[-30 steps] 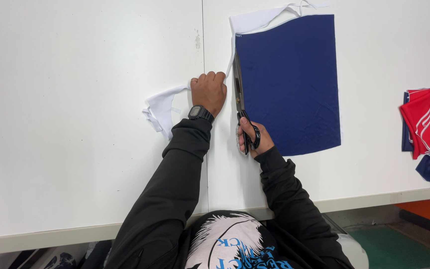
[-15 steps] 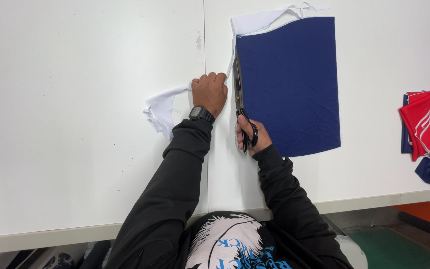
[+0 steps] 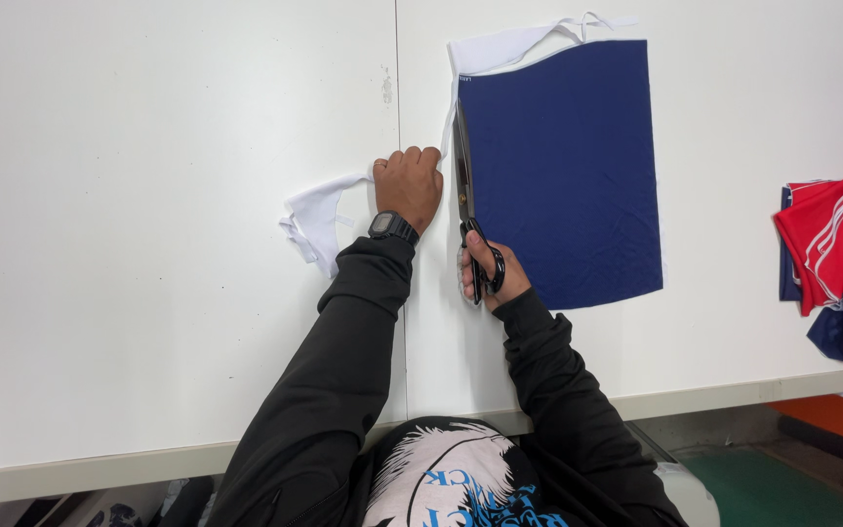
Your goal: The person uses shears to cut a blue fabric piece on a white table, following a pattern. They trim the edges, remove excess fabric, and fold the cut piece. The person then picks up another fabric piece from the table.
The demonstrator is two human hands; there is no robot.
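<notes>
Navy fabric panel [image 3: 563,166] lies flat on white table [image 3: 148,195], white trim strip [image 3: 514,47] along its top and left edge. Right hand [image 3: 488,271] grips black scissors [image 3: 465,200] through handles, blades running up panel's left edge. Left hand [image 3: 408,183], left of panel, clenched on loose white offcut [image 3: 316,217].

Risks, judged:
- Offcut tugged sideways: panel shifts, cut wanders into navy.
- Blades near left-hand knuckles: nick possible.
- Wrinkles in panel: edge jagged.
</notes>
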